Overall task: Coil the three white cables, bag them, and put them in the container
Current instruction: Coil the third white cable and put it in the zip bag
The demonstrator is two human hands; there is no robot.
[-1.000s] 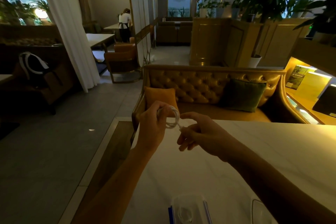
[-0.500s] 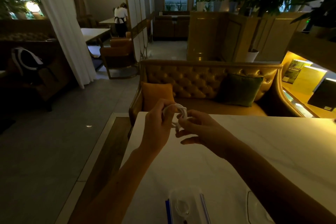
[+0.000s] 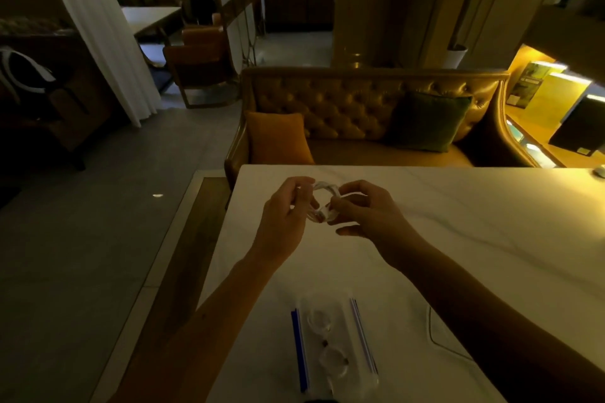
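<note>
A small coil of white cable point(image 3: 322, 201) is held above the white table point(image 3: 458, 222), between both hands. My left hand point(image 3: 284, 216) pinches its left side and my right hand point(image 3: 366, 209) pinches its right side, fingers closed on the loop. Near the table's front edge lie clear zip bags point(image 3: 334, 347) with blue and purple seal strips; two coiled white cables show through the plastic. To their right, under my right forearm, a clear container rim point(image 3: 435, 334) is partly visible.
Beyond the table's far edge stands a tufted gold sofa point(image 3: 343, 108) with an orange cushion point(image 3: 278, 137) and a green cushion point(image 3: 429, 121). The table's left edge drops to a wood and grey floor. A person stands far back left.
The camera has tilted down, so the hands and coil sit lower over the table and the bags show fully. Both hands stayed closed on the coil, the right hand pressing closer against it.
</note>
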